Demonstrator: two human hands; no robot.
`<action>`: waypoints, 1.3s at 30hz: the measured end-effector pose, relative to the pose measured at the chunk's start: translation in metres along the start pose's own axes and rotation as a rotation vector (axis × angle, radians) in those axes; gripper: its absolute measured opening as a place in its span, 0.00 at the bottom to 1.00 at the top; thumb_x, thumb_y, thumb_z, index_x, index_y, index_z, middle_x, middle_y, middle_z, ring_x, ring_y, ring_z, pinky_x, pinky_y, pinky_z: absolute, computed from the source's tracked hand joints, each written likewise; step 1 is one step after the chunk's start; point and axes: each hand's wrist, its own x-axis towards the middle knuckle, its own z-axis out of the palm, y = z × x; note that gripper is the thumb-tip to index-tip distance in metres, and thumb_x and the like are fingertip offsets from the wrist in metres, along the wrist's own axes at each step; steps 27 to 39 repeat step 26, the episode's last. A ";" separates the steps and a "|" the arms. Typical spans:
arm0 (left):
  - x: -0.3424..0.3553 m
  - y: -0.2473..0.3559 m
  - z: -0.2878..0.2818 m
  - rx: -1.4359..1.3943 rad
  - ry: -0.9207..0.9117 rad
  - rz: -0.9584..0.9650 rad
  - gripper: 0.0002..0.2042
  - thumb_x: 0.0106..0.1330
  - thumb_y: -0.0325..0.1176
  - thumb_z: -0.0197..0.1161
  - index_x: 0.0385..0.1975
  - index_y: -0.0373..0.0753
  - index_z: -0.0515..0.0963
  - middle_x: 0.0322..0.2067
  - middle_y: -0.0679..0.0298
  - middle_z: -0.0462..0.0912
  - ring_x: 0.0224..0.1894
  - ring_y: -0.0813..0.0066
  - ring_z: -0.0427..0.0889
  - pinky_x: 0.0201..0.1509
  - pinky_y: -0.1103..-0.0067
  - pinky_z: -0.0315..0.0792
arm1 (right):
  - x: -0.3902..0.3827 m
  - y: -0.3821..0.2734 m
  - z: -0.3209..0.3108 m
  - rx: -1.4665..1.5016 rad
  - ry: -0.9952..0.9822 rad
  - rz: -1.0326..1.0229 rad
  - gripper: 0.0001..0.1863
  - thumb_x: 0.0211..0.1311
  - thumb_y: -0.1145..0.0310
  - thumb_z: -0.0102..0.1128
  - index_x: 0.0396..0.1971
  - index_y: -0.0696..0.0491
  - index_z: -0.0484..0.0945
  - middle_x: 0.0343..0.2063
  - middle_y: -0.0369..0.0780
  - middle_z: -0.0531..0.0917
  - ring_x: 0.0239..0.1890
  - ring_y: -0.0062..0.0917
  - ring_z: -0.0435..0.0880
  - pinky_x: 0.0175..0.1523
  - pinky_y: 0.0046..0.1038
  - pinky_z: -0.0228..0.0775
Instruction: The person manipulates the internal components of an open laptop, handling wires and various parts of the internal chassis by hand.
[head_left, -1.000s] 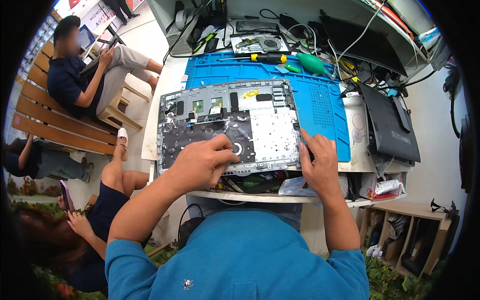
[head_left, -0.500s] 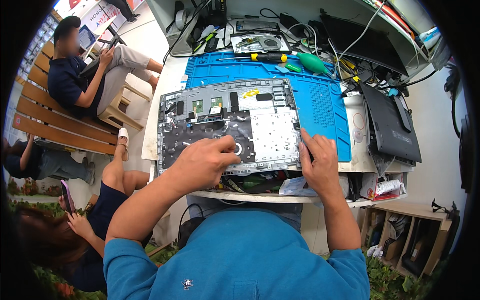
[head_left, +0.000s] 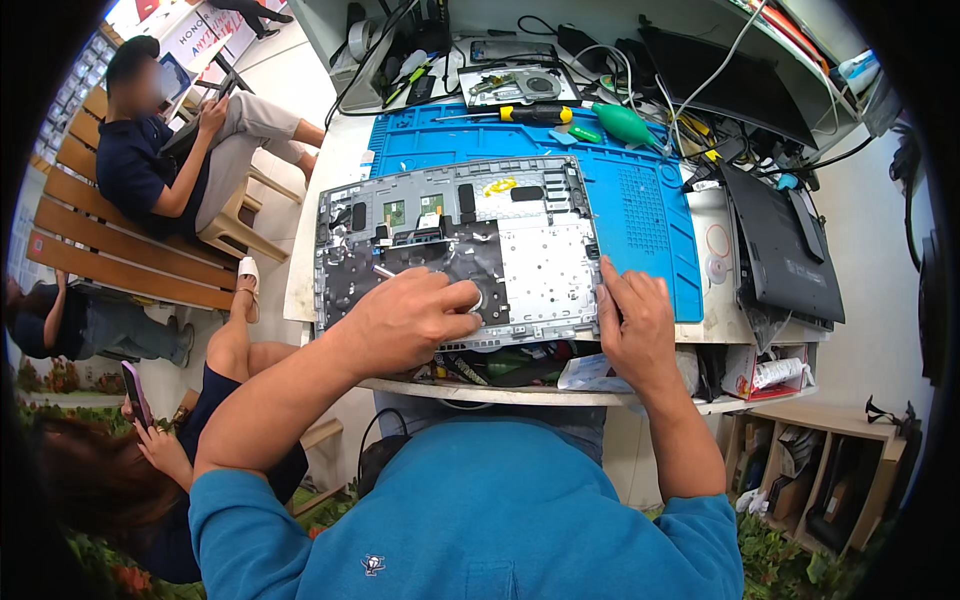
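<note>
A stripped laptop top case (head_left: pixel 545 270), silver-grey with a black film sheet (head_left: pixel 350 285) over its left and middle part, lies inside-up before me. My left hand (head_left: pixel 415 315) is closed over the black sheet near the front edge. A thin slender tool (head_left: pixel 383 271) sticks out from behind its fingers; its kind is not clear. Beside the fingertips is a pale round part, mostly covered. My right hand (head_left: pixel 640 320) grips the right edge of the case, with index finger and thumb against the rim.
Under the case lies a blue work mat (head_left: pixel 650 270). On it are a yellow-black screwdriver (head_left: pixel 535 115) and a green air blower (head_left: pixel 625 125). A dark laptop (head_left: pixel 790 250) leans at the right. Cables and parts crowd the back. People sit at the left, one on a wooden bench (head_left: pixel 130 240).
My left hand has turned and shifted slightly, so that the thin tool now shows behind its fingers. My right hand and the case have hardly moved.
</note>
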 end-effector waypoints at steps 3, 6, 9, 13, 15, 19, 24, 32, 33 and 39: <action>0.002 -0.010 -0.003 0.000 -0.040 0.068 0.18 0.55 0.24 0.71 0.46 0.45 0.89 0.47 0.69 0.81 0.41 0.68 0.82 0.46 0.69 0.77 | 0.000 0.000 0.000 -0.005 -0.003 -0.002 0.20 0.73 0.74 0.67 0.61 0.63 0.86 0.30 0.42 0.79 0.36 0.36 0.78 0.46 0.40 0.64; 0.006 -0.018 -0.004 -0.003 -0.055 0.144 0.17 0.55 0.25 0.70 0.46 0.45 0.89 0.46 0.69 0.81 0.41 0.68 0.82 0.46 0.69 0.77 | 0.000 0.000 0.000 -0.006 -0.007 -0.004 0.20 0.73 0.74 0.67 0.62 0.64 0.85 0.30 0.41 0.78 0.36 0.35 0.78 0.46 0.39 0.64; 0.010 -0.024 -0.005 0.009 -0.072 0.195 0.16 0.57 0.26 0.71 0.47 0.45 0.89 0.46 0.68 0.81 0.40 0.68 0.81 0.46 0.69 0.77 | 0.000 0.000 0.000 -0.007 -0.010 -0.004 0.20 0.73 0.74 0.67 0.62 0.64 0.85 0.30 0.41 0.78 0.36 0.35 0.78 0.46 0.39 0.64; 0.017 -0.034 -0.005 -0.010 -0.080 0.265 0.15 0.58 0.27 0.71 0.46 0.45 0.89 0.46 0.69 0.81 0.40 0.68 0.81 0.46 0.69 0.77 | 0.000 0.000 -0.001 -0.006 -0.009 -0.004 0.20 0.73 0.74 0.67 0.62 0.64 0.85 0.30 0.41 0.78 0.36 0.35 0.78 0.46 0.40 0.64; 0.021 -0.037 -0.007 -0.016 -0.086 0.292 0.15 0.58 0.27 0.71 0.46 0.45 0.89 0.45 0.69 0.81 0.40 0.67 0.81 0.45 0.69 0.77 | 0.001 -0.001 -0.001 -0.002 -0.008 -0.003 0.20 0.73 0.74 0.67 0.61 0.64 0.85 0.30 0.42 0.78 0.36 0.36 0.78 0.46 0.40 0.64; 0.025 -0.039 -0.009 -0.064 -0.120 0.291 0.15 0.56 0.26 0.72 0.45 0.45 0.90 0.45 0.69 0.82 0.40 0.66 0.82 0.45 0.68 0.78 | 0.001 -0.001 -0.001 0.004 -0.008 -0.001 0.20 0.72 0.74 0.67 0.61 0.64 0.85 0.30 0.42 0.78 0.36 0.36 0.78 0.46 0.40 0.64; 0.015 -0.031 -0.003 -0.086 -0.163 0.126 0.17 0.54 0.24 0.72 0.45 0.45 0.90 0.48 0.68 0.83 0.44 0.65 0.86 0.49 0.67 0.81 | 0.000 0.000 -0.001 0.003 -0.008 0.004 0.20 0.73 0.74 0.68 0.62 0.64 0.85 0.30 0.42 0.79 0.36 0.36 0.78 0.46 0.40 0.64; 0.008 -0.019 -0.004 -0.067 -0.193 0.009 0.18 0.53 0.25 0.72 0.47 0.45 0.90 0.49 0.67 0.84 0.48 0.65 0.87 0.52 0.68 0.83 | 0.000 0.000 -0.001 0.012 -0.006 0.005 0.21 0.73 0.73 0.68 0.62 0.64 0.85 0.31 0.42 0.79 0.36 0.36 0.79 0.46 0.40 0.64; 0.008 -0.019 -0.004 -0.067 -0.193 0.009 0.18 0.53 0.25 0.72 0.47 0.45 0.90 0.49 0.67 0.84 0.48 0.65 0.87 0.52 0.68 0.83 | 0.000 0.000 -0.001 0.012 -0.006 0.005 0.21 0.73 0.73 0.68 0.62 0.64 0.85 0.31 0.42 0.79 0.36 0.36 0.79 0.46 0.40 0.64; 0.008 -0.019 -0.004 -0.067 -0.193 0.009 0.18 0.53 0.25 0.72 0.47 0.45 0.90 0.49 0.67 0.84 0.48 0.65 0.87 0.52 0.68 0.83 | 0.000 0.000 -0.001 0.012 -0.006 0.005 0.21 0.73 0.73 0.68 0.62 0.64 0.85 0.31 0.42 0.79 0.36 0.36 0.79 0.46 0.40 0.64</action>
